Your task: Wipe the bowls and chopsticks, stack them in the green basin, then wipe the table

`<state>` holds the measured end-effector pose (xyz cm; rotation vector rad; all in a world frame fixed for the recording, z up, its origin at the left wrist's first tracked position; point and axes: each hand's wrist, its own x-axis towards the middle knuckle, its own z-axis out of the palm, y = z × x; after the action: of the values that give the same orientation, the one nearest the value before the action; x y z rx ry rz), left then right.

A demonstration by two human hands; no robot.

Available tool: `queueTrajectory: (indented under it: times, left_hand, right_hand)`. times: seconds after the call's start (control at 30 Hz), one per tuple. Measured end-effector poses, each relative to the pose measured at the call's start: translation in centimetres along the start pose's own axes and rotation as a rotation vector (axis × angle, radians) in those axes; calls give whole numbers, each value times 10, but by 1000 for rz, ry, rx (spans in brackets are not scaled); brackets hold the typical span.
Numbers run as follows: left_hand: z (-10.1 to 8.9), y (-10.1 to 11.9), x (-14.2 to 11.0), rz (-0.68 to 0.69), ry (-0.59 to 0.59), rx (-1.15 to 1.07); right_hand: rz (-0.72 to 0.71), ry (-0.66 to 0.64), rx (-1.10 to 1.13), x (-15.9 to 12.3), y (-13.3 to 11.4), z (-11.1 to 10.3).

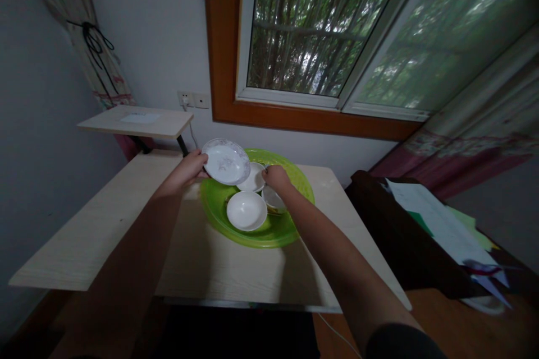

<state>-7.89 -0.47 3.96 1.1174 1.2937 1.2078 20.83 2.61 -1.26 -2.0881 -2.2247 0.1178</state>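
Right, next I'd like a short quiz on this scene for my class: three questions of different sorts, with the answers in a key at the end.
1. Fill in the blank: the patterned plate is held in the person's ____.
2. True or false: there are white bowls in the green basin.
3. What shows through the window?
A) a brick wall
B) greenery
C) a busy street

Key: 1. left hand; 2. true; 3. B
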Motion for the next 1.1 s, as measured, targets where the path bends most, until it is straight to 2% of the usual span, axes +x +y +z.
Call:
queueTrajectory:
  times: [0.17, 0.3, 0.4, 0.53, 0.63, 0.73, 0.83, 0.9, 1.0, 1.1]
  left_hand:
    - [10, -17, 8, -51, -25, -110]
    - [18, -26, 6, -50, -65, -178]
    - [27, -31, 5, -52, -85, -206]
    - [40, -32, 6, -42, 19, -220]
    - [50, -30, 5, 6, -11, -186]
    - [60, -30, 7, 70, -96, -120]
    - [67, -38, 13, 112, -158, -64]
    - [69, -45, 17, 105, -173, -54]
    - [71, -53, 20, 102, -164, -46]
    - [72, -55, 20, 130, -140, 6]
  right_hand:
    - [-78, -21, 29, 2, 0, 1]
    - [-97, 1, 172, 4, 9, -3]
    - [-22, 124, 271, 6, 20, -10]
    - [79, 306, 349, 6, 29, -25]
    - [2, 407, 451, 2, 27, -36]
    - [-176, 445, 511, -8, 21, -46]
    - [-393, 365, 515, -24, 13, -52]
    - [-515, 220, 487, -36, 7, -53]
    - [-618, 17, 447, -48, -6, -47]
    - [-739, -4, 445, -50, -21, -39]
